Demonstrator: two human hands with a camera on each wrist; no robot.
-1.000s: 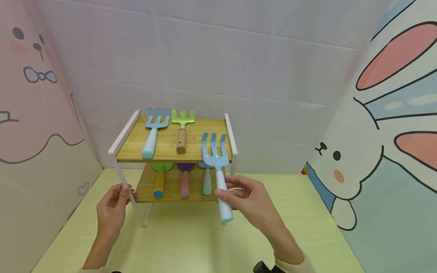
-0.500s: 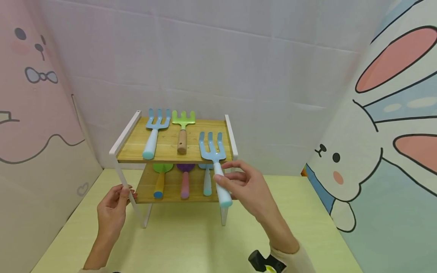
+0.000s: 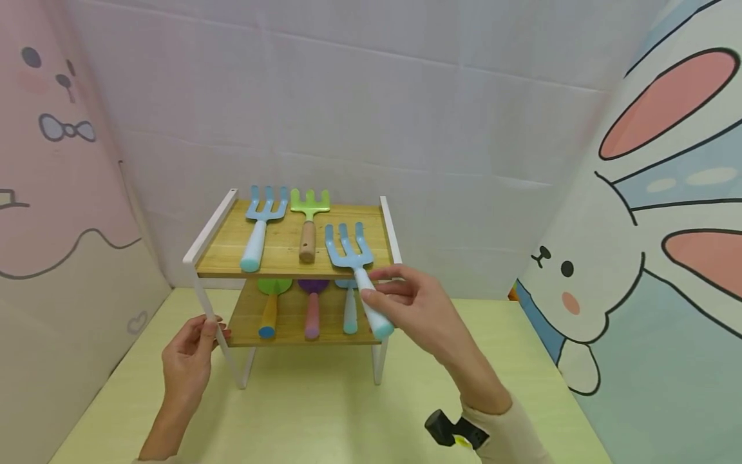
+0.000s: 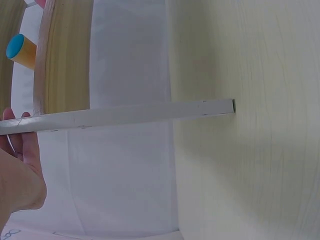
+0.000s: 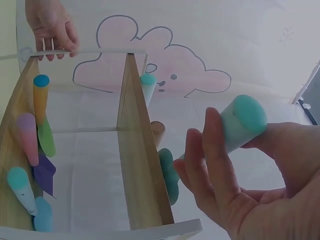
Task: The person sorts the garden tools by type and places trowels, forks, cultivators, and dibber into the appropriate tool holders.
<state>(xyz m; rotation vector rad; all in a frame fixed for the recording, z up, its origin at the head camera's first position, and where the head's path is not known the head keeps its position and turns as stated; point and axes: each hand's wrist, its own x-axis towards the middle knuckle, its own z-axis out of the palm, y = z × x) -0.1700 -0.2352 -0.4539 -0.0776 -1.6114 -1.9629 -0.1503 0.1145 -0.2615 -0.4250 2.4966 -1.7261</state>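
My right hand (image 3: 414,312) pinches the pale blue handle of a three-tined garden hand fork (image 3: 351,259). Its tines reach over the front right of the upper board (image 3: 284,258) of a two-tier shelf; whether they touch the wood I cannot tell. In the right wrist view, the turquoise handle end (image 5: 251,115) points towards the camera between thumb and fingers. On the left, my left hand (image 3: 188,354) holds the shelf's white side leg (image 4: 150,112). A blue hand fork (image 3: 255,241) and a green hand fork (image 3: 308,238) with a wooden handle lie on the upper board.
The lower board (image 3: 249,332) bears a green tool with a yellow handle (image 3: 269,316), a purple tool with a pink handle (image 3: 312,316) and a light blue tool (image 3: 350,312). A pale tabletop (image 3: 307,412) lies under the shelf; a white sheet (image 3: 464,161) hangs behind it.
My right hand has moved the garden hand fork up and to the left, over the upper board, and its handle now slants more. The left hand stays on the leg.
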